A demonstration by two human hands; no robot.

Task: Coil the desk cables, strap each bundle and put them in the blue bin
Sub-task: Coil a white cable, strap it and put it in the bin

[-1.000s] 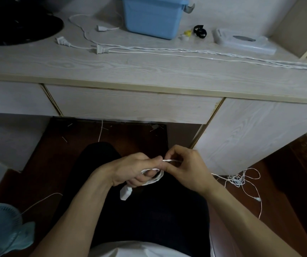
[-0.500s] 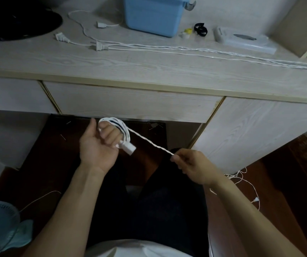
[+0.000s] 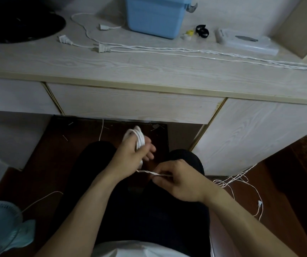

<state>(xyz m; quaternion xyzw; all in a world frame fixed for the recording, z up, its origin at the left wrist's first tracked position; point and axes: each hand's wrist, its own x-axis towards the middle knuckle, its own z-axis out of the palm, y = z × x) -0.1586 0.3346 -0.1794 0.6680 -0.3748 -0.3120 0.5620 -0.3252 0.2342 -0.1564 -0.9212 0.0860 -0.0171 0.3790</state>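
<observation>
My left hand [image 3: 130, 154] is below the desk edge, over my lap, with a coil of white cable [image 3: 138, 138] wound around its fingers. My right hand [image 3: 178, 179] pinches the free run of that same cable [image 3: 149, 172] just to the right and lower. The cable's loose tail [image 3: 241, 179] lies tangled on the floor at the right. Several more white cables with plugs [image 3: 101, 48] stretch across the desk top. The blue bin [image 3: 154, 17] stands at the back of the desk. A black strap [image 3: 201, 31] lies right of the bin.
A white flat box [image 3: 247, 41] lies at the desk's back right. A dark round object [image 3: 19, 23] fills the back left corner. A drawer front [image 3: 130, 104] hangs just above my hands. A pale blue fan [image 3: 2, 225] stands on the floor at lower left.
My left hand dropped from its raised position and swung right toward my right hand, carrying the coil. My right hand stayed near my lap, still pinching the cable.
</observation>
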